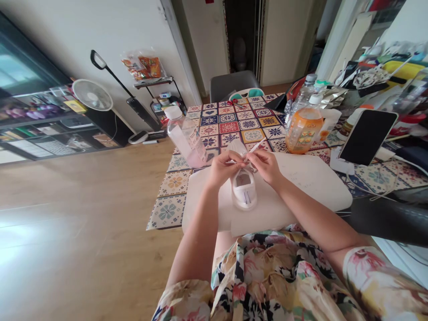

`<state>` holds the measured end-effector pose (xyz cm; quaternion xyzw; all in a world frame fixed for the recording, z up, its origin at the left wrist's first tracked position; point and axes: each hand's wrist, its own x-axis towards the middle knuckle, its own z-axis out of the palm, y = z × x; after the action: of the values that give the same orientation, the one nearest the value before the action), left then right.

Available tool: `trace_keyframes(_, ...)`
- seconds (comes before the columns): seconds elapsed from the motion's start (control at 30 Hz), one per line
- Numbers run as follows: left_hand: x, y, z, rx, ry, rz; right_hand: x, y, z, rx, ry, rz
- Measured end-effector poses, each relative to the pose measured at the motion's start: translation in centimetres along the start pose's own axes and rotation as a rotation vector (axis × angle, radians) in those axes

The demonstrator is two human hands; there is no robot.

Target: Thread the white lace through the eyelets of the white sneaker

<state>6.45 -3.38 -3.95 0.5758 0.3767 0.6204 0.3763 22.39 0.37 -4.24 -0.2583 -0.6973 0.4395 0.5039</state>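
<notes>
A white shoe point(245, 200) rests on a white sheet point(294, 178) at the table's near side. Its heel faces me and its toe points away. Above the front of the shoe my left hand point(228, 166) is closed, thumb and finger pinched on a white shoelace point(257, 145). My right hand point(265, 165) pinches the same lace close by, and one end sticks up beyond the fingers toward the upper right. The fingers partly cover the shoe's tongue and eyelets.
A pinkish bottle point(187, 138) stands left of the hands. To the right are an orange-labelled bottle point(304, 129), a clear bottle point(302, 96) and a propped phone point(368, 136) with a cable. Red scissors point(236, 103) lie at the far end, before a dark chair point(232, 82).
</notes>
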Motion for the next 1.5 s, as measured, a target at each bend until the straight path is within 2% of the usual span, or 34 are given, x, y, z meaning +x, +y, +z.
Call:
trace_keyframes(0.13, -0.2, 0.1, 0.2, 0.029, 0.002, -0.036, 0.3, 0.3, 0.2, 0.179, 0.022, 0.089)
trace_keyframes(0.33, -0.1, -0.8, -0.2, 0.033, 0.096, 0.032, 0.2, 0.1, 0.0, 0.084, -0.119, 0.059)
trace_keyframes(0.43, 0.0, -0.9, -0.3, 0.071, 0.078, 0.072, 0.5, 0.5, 0.0, 0.092, -0.155, 0.152)
trace_keyframes(0.53, -0.1, -0.6, -0.3, 0.096, 0.059, 0.108, 0.8, 1.2, 0.1, 0.158, -0.117, 0.234)
trace_keyframes(0.63, -0.3, -0.3, -0.2, 0.115, 0.057, 0.129, 0.8, 1.5, 0.1, 0.187, -0.052, 0.160)
trace_keyframes(0.73, -0.3, -0.4, 0.0, 0.066, 0.073, 0.090, 0.5, 1.2, 0.1, 0.056, -0.072, 0.018)
trace_keyframes(0.9, 0.3, -0.6, -0.1, -0.084, 0.222, 0.004, -0.2, 0.3, 0.1, -0.211, -0.126, -0.238)
trace_keyframes(1.0, 0.5, -0.6, -0.1, -0.121, 0.264, -0.043, -0.6, 0.2, 0.1, -0.282, -0.107, -0.258)
trace_keyframes(1.1, 0.5, -0.5, 0.0, -0.123, 0.249, -0.083, -0.7, 0.4, 0.0, -0.338, -0.060, -0.270)
trace_keyframes(1.23, 0.4, -0.4, 0.2, -0.128, 0.237, -0.063, -0.6, 0.6, 0.0, -0.401, -0.045, -0.307)
trace_keyframes(1.4, 0.2, -0.1, 0.3, -0.134, 0.210, -0.054, -0.4, 0.6, 0.2, -0.348, -0.004, -0.266)
trace_keyframes(1.5, 0.3, -0.3, 0.3, -0.137, 0.192, -0.044, -0.3, 0.4, 0.1, -0.258, -0.032, -0.274)
